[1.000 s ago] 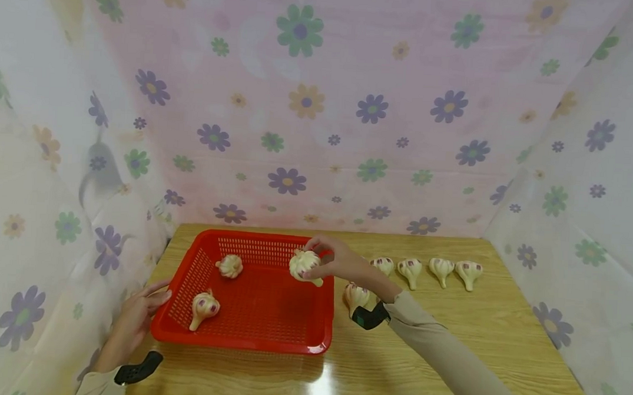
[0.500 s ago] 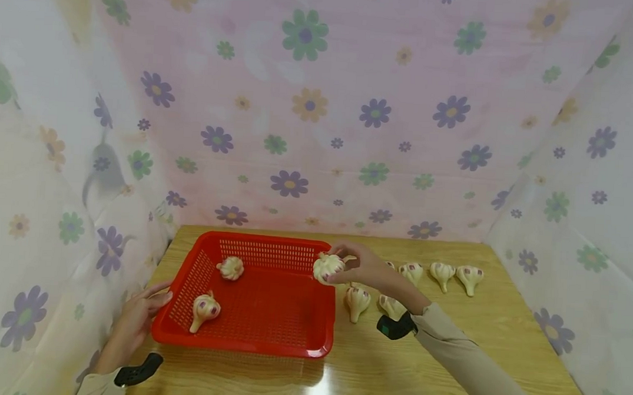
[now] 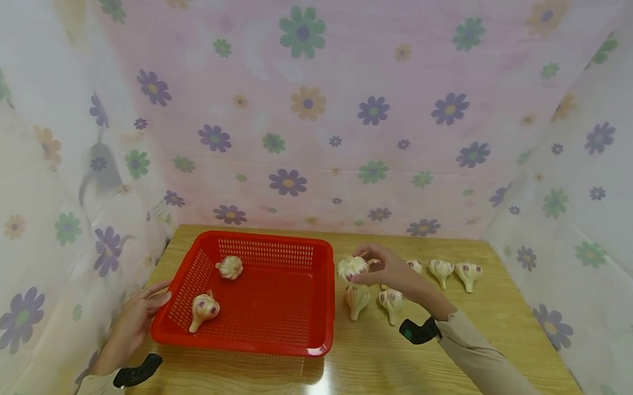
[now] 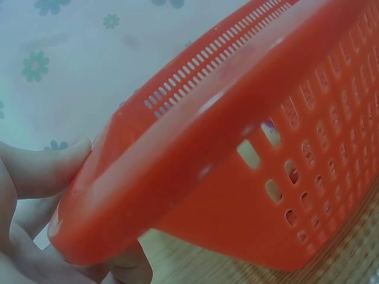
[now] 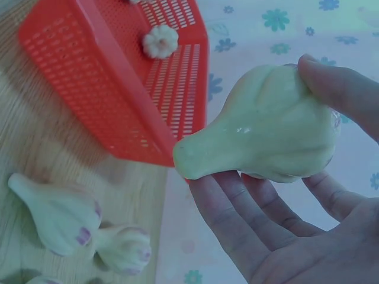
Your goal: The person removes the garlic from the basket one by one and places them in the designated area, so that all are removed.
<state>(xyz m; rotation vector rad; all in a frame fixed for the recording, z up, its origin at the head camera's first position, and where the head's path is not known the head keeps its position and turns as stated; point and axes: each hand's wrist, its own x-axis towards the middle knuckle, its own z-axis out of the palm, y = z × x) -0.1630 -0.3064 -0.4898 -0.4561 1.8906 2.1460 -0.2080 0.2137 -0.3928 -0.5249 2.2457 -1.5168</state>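
Observation:
My right hand (image 3: 395,273) holds a garlic bulb (image 5: 269,127) between thumb and fingers, just past the right rim of a red plastic basket (image 3: 252,343). In the right wrist view the bulb's stem points toward the basket. My left hand (image 3: 137,316) grips the basket's left rim, its thumb (image 4: 47,168) on top and fingers underneath. Inside the basket lie two garlic bulbs, one at the back left (image 3: 231,267) and one nearer the front (image 3: 204,310).
On the wooden table (image 3: 426,367), right of the basket, several garlic bulbs lie in two rows. Two of them, a front bulb (image 3: 357,300) and its neighbour (image 3: 391,304), sit below my right hand. A flowered cloth (image 3: 318,162) surrounds the table's back and sides.
My right hand has carried the garlic bulb from above the basket's right part to the right, past its rim. The left hand and basket stay put.

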